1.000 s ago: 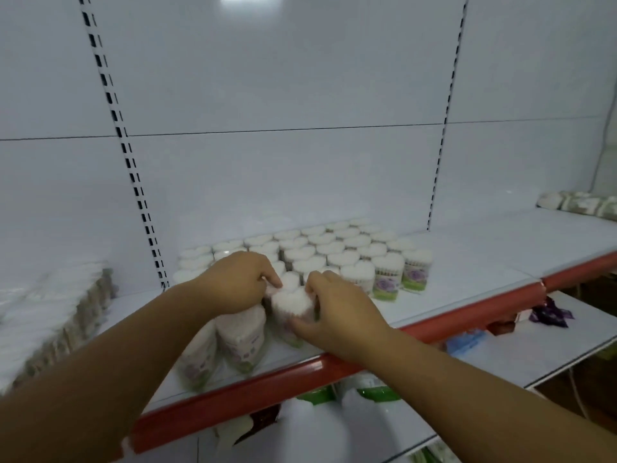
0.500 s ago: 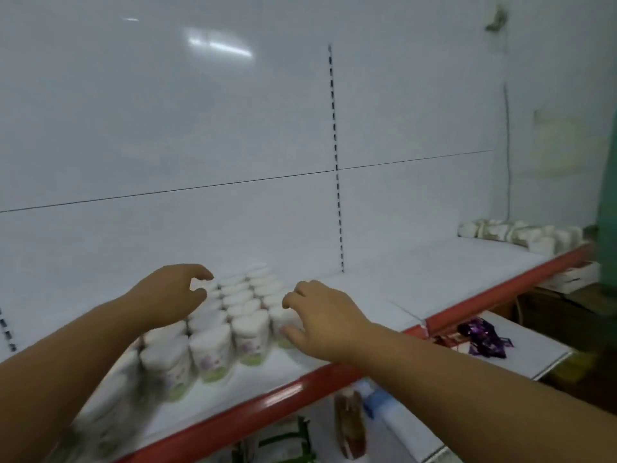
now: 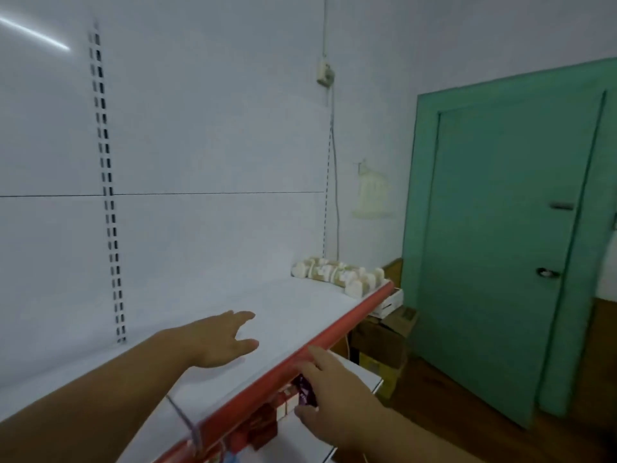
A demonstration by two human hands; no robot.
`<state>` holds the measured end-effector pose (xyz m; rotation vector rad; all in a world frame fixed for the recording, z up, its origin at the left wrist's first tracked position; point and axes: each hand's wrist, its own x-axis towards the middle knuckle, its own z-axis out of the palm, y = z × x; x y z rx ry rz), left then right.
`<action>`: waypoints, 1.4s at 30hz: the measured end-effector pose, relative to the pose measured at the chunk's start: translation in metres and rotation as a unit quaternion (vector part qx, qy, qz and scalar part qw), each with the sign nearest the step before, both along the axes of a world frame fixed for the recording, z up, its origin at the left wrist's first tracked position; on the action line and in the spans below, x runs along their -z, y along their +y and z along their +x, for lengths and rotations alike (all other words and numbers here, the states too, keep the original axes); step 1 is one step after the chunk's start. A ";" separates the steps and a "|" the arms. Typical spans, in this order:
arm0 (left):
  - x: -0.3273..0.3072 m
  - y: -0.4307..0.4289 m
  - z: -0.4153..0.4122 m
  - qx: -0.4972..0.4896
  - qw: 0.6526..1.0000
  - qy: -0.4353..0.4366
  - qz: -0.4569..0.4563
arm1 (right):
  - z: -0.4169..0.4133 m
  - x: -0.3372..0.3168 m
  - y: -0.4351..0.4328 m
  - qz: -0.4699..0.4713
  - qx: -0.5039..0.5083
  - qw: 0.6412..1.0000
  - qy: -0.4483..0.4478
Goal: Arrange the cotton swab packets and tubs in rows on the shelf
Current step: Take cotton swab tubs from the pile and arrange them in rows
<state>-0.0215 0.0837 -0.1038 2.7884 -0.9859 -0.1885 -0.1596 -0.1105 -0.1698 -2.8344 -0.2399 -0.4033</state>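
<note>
A loose heap of cotton swab packets (image 3: pixel 340 275) lies at the far right end of the white shelf (image 3: pixel 293 305), against the back panel. My left hand (image 3: pixel 220 339) hovers over the bare shelf with fingers stretched toward that heap, holding nothing. My right hand (image 3: pixel 330 389) is lower, in front of the shelf's red front edge (image 3: pixel 334 332), fingers relaxed and empty. The rows of tubs are out of view to the left.
A green door (image 3: pixel 500 228) fills the right side. Cardboard boxes (image 3: pixel 384 349) sit on the floor beyond the shelf end. Under the red edge a lower shelf holds a purple wrapper (image 3: pixel 305 394) and small red and white boxes (image 3: pixel 267 419).
The view has swung right, away from the rows of tubs. Both hands have let go of the tubs and moved right along the shelf, the left one reaching toward the far heap.
</note>
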 end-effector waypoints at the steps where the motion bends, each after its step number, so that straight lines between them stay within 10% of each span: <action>1: 0.001 -0.021 0.015 0.010 1.000 0.014 -0.010 | 0.005 0.007 -0.016 -0.006 0.006 1.000 -0.003; 17: 0.037 -0.309 0.154 0.074 0.970 0.018 -0.230 | 0.138 0.000 -0.271 0.088 0.255 0.961 -0.066; 25: 0.057 -0.373 0.177 -0.004 0.981 -0.010 -0.192 | 0.239 -0.020 -0.377 0.113 0.080 0.990 -0.042; 29: 0.064 -0.368 0.189 -0.038 0.964 0.120 -0.236 | 0.288 -0.036 -0.425 0.014 -0.016 0.998 0.059; 36: 0.053 -0.329 0.196 -0.120 0.783 0.363 -0.491 | 0.323 -0.041 -0.450 0.063 -0.132 0.987 0.059; 42: 0.023 -0.331 0.184 -0.049 0.606 0.445 -0.658 | 0.327 -0.070 -0.437 0.329 -0.270 0.901 0.083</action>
